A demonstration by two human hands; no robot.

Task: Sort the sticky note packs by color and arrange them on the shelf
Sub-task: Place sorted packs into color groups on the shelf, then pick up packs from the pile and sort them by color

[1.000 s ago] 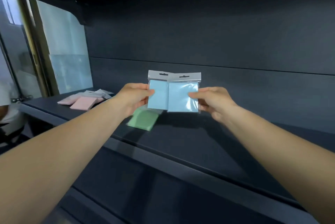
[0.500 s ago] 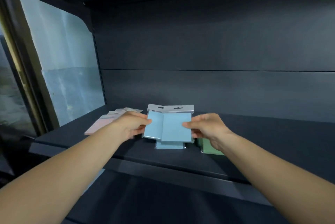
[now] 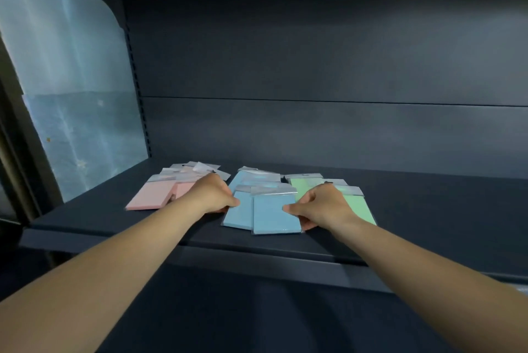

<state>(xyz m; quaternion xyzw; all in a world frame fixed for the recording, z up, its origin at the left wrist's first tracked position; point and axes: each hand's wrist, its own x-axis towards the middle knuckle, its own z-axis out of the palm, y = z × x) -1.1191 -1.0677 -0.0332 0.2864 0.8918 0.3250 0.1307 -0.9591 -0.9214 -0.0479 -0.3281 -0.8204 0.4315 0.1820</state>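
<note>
Two blue sticky note packs lie side by side near the front of the dark shelf (image 3: 114, 227). My left hand (image 3: 211, 194) pinches the left blue pack (image 3: 238, 214) at its left edge. My right hand (image 3: 320, 207) pinches the right blue pack (image 3: 274, 214) at its right edge, thumb on top. More blue packs (image 3: 251, 178) lie behind them. A pile of pink packs (image 3: 154, 195) sits to the left. Green packs (image 3: 357, 204) lie to the right, partly hidden by my right hand.
A pale blue side panel (image 3: 71, 95) closes the shelf on the left. The dark back wall (image 3: 314, 129) stands behind the packs. The shelf's front lip (image 3: 257, 261) runs below my forearms. The shelf stretches on to the right of the green packs.
Both hands have lowered the two blue packs from upright in the air down flat onto the shelf, in front of the other blue packs. The view has moved closer.
</note>
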